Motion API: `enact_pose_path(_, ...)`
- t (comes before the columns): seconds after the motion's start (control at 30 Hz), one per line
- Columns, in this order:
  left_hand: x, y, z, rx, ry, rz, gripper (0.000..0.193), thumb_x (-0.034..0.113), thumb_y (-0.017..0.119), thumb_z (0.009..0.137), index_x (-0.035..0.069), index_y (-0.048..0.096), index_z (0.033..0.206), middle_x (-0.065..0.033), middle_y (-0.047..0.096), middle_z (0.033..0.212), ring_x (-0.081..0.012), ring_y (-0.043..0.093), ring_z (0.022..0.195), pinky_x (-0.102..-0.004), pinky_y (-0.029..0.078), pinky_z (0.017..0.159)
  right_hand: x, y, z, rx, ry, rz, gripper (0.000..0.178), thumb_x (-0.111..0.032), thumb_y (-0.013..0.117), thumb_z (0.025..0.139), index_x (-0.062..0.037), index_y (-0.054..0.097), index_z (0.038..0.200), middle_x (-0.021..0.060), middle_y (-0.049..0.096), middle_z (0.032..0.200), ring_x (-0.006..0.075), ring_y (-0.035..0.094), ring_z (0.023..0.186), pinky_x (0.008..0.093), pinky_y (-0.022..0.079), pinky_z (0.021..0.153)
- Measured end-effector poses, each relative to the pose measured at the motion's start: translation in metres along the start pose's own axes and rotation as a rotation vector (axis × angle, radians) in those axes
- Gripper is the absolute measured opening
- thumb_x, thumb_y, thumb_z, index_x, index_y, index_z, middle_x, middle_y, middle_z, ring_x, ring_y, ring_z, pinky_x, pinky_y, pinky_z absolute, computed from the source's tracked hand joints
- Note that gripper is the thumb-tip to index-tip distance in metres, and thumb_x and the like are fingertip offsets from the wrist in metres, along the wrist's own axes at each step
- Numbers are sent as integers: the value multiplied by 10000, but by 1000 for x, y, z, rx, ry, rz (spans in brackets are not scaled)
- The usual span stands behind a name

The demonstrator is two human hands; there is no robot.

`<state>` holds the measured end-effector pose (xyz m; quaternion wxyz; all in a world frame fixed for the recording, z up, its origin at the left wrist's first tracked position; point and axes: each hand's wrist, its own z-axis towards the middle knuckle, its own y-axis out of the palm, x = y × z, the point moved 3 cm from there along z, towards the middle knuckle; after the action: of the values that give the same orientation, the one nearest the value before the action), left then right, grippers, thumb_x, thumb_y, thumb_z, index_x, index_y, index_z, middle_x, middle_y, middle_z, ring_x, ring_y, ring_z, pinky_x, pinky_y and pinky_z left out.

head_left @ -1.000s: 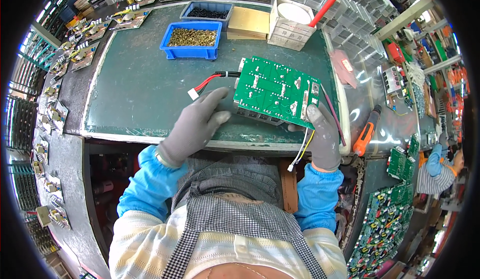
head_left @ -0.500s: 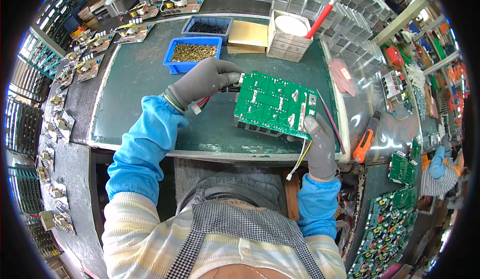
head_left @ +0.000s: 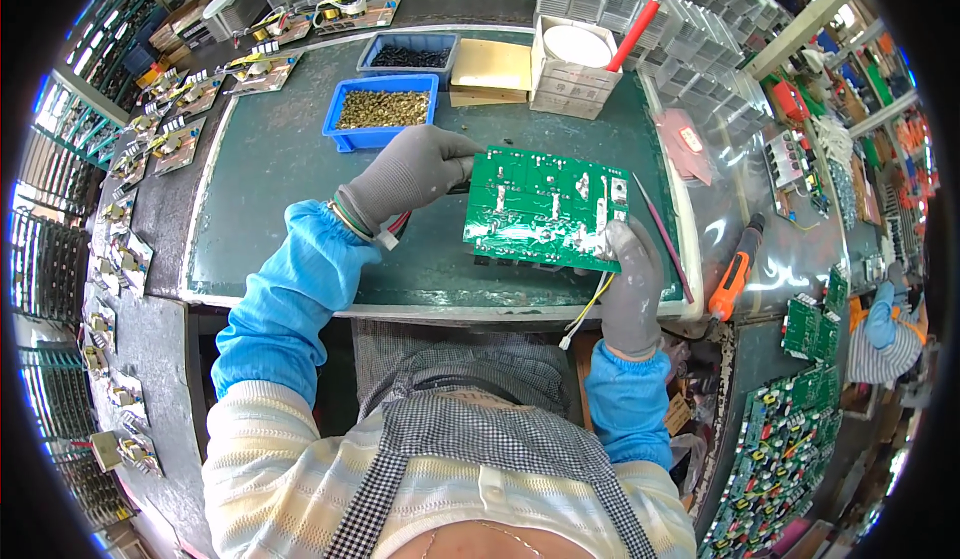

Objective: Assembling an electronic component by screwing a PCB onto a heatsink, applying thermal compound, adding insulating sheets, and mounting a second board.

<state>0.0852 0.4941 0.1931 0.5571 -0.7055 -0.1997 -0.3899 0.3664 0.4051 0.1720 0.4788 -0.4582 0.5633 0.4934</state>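
Note:
Between my two gloved hands a green circuit board (head_left: pixel 545 209) is held up over the bench, its soldered underside facing me. My left hand (head_left: pixel 415 172), in a grey glove, pinches the board's left edge near the upper corner. Red and black wires with a white connector (head_left: pixel 390 239) hang beneath that hand. My right hand (head_left: pixel 633 279) grips the lower right corner, thumb on the soldered face and its other fingers hidden below. A thin yellow and white wire pair (head_left: pixel 585 314) dangles from the board beside it. What lies under the board is mostly hidden.
Behind the board stand a blue bin of brass-coloured screws (head_left: pixel 383 109), a bin of black parts (head_left: pixel 410 56) and a box holding a white tub (head_left: pixel 578 49). A pointed rod (head_left: pixel 662 234) and an orange electric screwdriver (head_left: pixel 737 274) lie at right. Circuit boards (head_left: pixel 775 459) crowd the lower right.
The board has tilted slightly and shifted a little left, light now glinting on its lower part. My left hand has turned a little; both hands keep hold.

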Motion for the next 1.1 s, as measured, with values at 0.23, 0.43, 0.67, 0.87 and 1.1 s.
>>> enact_pose_path(0.23,-9,-14,-14,87,48,-72,287,204,679,981,-2,734,1173,-157,764,916,-212,724,798,-343,566,763,-13,12,-7,30,70,114,311,-240,548,1005,9,673,1144,68,708,968,143,674,825,295,557,704)
enact_pose_path(0.43,-8,-26,-58,195,-22,-78,339,255,713,974,-8,711,1189,-139,731,905,-192,662,782,-336,539,774,-15,8,-7,37,128,83,326,-246,528,1027,10,676,1166,86,724,981,145,688,817,286,571,661)
enact_pose_path(0.67,30,-7,-88,494,444,454,389,247,756,903,58,671,1232,-136,688,1174,-314,669,1026,-419,550,883,-23,9,-6,-61,112,9,333,-242,532,1027,9,668,1198,86,727,1026,146,684,857,302,570,700)
enact_pose_path(0.87,31,27,-94,352,476,401,439,99,706,879,63,630,1309,-130,667,1229,-362,645,1032,-458,549,885,-23,5,-5,-103,135,59,357,-259,557,1030,19,661,1227,97,729,1057,157,700,892,304,588,722)
enact_pose_path(1.1,18,35,-90,364,486,349,434,116,709,909,78,625,1333,-129,672,1231,-366,647,1052,-468,554,897,-21,3,-5,-102,127,80,365,-267,563,1032,23,659,1233,105,734,1072,166,712,908,304,599,736)
